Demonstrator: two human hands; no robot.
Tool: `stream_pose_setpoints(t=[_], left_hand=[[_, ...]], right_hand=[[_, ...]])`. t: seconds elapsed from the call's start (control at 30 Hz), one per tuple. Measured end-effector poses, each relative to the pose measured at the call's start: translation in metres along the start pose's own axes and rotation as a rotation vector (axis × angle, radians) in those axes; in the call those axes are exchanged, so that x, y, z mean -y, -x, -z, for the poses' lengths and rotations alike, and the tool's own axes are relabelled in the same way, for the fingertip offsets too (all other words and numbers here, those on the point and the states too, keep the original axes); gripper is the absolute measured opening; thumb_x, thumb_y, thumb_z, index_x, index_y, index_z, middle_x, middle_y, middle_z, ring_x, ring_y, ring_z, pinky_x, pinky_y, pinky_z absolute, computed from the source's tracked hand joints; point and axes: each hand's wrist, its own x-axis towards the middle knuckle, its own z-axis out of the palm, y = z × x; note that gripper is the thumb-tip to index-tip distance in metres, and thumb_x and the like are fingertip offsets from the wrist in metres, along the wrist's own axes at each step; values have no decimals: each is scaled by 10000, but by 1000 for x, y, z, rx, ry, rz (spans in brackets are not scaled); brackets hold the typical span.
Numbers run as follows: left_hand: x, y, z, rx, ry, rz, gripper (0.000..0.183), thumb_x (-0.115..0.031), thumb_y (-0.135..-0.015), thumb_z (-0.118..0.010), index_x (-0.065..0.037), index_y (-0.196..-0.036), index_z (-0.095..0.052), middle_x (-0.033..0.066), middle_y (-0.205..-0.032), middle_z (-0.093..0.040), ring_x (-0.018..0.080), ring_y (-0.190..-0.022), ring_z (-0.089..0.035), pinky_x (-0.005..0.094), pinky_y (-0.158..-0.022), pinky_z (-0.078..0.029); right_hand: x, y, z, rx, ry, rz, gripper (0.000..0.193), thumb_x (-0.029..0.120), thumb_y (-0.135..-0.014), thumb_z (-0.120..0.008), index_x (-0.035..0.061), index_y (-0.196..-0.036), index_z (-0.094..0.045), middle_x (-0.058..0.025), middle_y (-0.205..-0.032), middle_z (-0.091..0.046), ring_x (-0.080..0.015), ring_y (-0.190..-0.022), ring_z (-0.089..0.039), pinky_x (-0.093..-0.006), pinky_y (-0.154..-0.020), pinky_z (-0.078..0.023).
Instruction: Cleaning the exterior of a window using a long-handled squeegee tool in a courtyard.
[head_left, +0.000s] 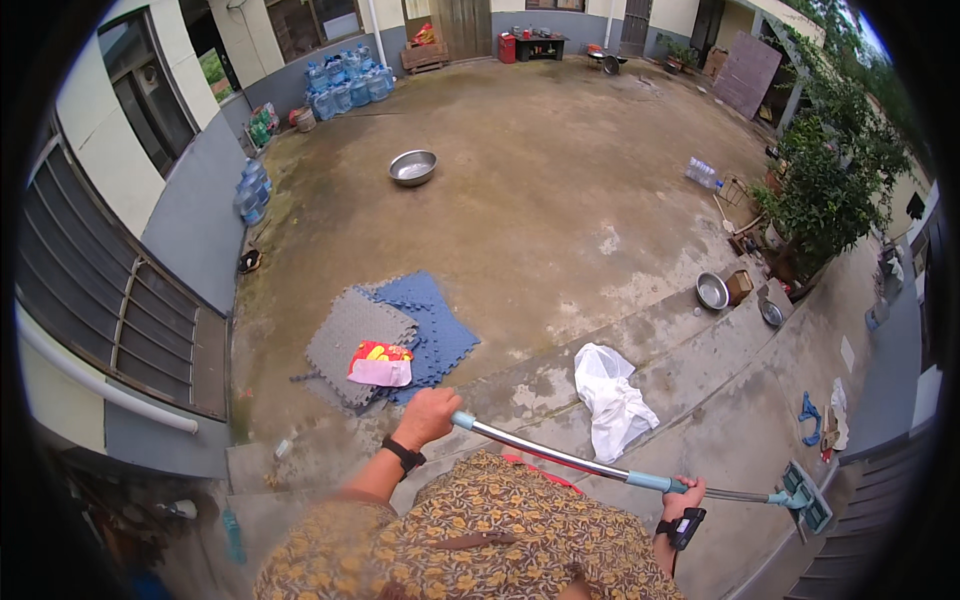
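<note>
A flat mop (555,452) with a silver pole and teal fittings lies slantwise across the front of my body. My left hand (428,418) is closed near the teal end of the pole, a black band on its wrist. Farther along, beside the teal collar, my right hand (684,498) wraps round the pole; a black device is strapped to that wrist. The teal mop head (806,497) is at the far right end, tilted, by the slatted wall. Beyond the pole a white cloth or bag (612,402) lies crumpled on the concrete step.
Grey foam mats (360,325) and blue foam mats (430,315) lie ahead left, a red-and-pink packet (382,364) on top. A metal basin (412,167) sits mid-yard; another basin (712,291) stands by the steps. Water jugs (345,85) line the left wall; a leafy tree (830,180) grows right.
</note>
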Motion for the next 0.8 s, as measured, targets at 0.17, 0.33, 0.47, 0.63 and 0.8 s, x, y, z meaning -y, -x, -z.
stream_pose_setpoints(t=[0.17, 0.33, 0.47, 0.63, 0.8], left_hand=[[57, -97, -10, -20, -8, -64, 153, -70, -665, -643, -108, -751, -522, 59, -742, -537, 275, -693, -579, 393, -611, -445], [89, -153, -22, -9, -55, -45, 153, -76, -662, -641, -112, -752, -523, 55, -747, -539, 261, -705, -590, 381, -621, -457], [132, -191, -45, -42, -98, 22, 145, -80, -665, -636, -113, -750, -523, 53, -741, -536, 254, -708, -588, 380, -611, -447], [193, -231, -87, -126, -205, 257, 149, -65, -627, -646, -108, -712, -532, 61, -712, -528, 276, -681, -579, 394, -591, -453], [268, -294, -118, -146, -182, 281, 151, -58, -624, -646, -114, -746, -576, 61, -709, -532, 283, -687, -575, 409, -594, -452]], right_hand=[[-33, -28, -64, 132, 28, -27, 292, 215, -916, -520, 135, -671, -383, 22, -566, -431, -150, -514, -450, -315, -577, -460], [-83, -124, -95, -9, 84, -112, 190, 215, -900, -499, 115, -757, -422, 0, -618, -497, -154, -567, -508, -319, -632, -490], [-164, -216, -153, 211, 751, 158, 198, 221, -869, -495, 111, -733, -403, -21, -682, -506, -156, -615, -517, -327, -656, -484], [-276, -202, -333, 121, 219, -218, 278, 216, -897, -502, 137, -657, -387, -18, -597, -440, -178, -576, -470, -386, -604, -473], [-333, -181, -469, 268, 207, -200, 277, 207, -880, -521, 148, -649, -380, 13, -528, -405, -169, -506, -444, -345, -566, -453]])
